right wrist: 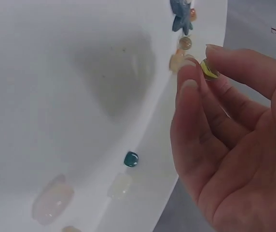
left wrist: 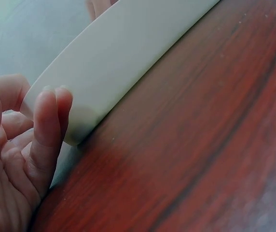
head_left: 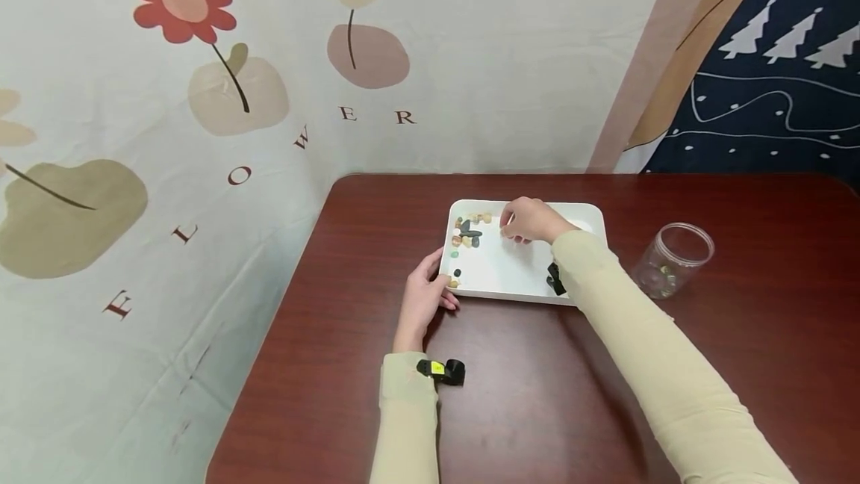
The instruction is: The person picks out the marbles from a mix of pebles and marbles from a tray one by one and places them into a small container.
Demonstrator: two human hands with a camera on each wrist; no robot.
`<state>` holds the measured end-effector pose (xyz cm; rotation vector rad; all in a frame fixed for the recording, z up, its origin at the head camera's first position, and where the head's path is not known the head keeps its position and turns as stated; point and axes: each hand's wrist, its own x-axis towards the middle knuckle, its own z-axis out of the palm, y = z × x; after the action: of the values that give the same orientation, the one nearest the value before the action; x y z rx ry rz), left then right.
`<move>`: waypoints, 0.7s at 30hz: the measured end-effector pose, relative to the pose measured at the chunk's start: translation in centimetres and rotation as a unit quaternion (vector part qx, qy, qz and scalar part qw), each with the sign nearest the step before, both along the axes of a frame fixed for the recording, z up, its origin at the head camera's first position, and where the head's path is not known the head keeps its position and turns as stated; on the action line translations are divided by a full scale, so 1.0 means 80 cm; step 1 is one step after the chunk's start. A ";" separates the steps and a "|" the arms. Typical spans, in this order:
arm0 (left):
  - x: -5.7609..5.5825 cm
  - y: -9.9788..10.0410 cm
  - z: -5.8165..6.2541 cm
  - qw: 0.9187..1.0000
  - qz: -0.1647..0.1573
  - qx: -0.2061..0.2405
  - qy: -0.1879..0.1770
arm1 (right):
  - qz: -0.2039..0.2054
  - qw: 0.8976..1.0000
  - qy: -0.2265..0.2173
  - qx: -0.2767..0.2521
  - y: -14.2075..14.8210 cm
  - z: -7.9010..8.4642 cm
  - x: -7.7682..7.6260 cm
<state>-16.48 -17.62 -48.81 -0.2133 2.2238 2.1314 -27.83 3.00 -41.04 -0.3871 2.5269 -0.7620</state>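
My left hand (head_left: 423,297) grips the front left corner of a white tray (head_left: 507,271), thumb at the rim. The left wrist view shows its fingers curled against the tray's outer wall (left wrist: 114,58). Over the back middle of the tray, my right hand (head_left: 531,220) pinches a clear marble with a yellow-green streak (right wrist: 209,70) between thumb and fingertips. Small pebbles lie along the tray's left side, among them dark grey stones (head_left: 472,233), an orange-brown stone (head_left: 457,240) and a green one (head_left: 455,254). Close by in the right wrist view are a teal stone (right wrist: 131,159) and a pale pink stone (right wrist: 52,199).
A clear jar (head_left: 672,264) with a few marbles at its bottom stands right of the tray, near my right forearm. The reddish-brown table (head_left: 510,394) meets a printed cloth (head_left: 497,81) at the back. Black wrist cameras (head_left: 452,372) are strapped over the sleeves.
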 end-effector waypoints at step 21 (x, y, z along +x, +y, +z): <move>0.000 0.001 -0.001 1.000 -0.007 0.009 -0.005 | 0.010 0.997 0.068 -0.029 0.021 0.041 0.039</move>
<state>-16.52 -17.55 -48.87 -0.2072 2.1919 2.1382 -24.74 4.70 -37.76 -0.5006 2.6270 -0.8295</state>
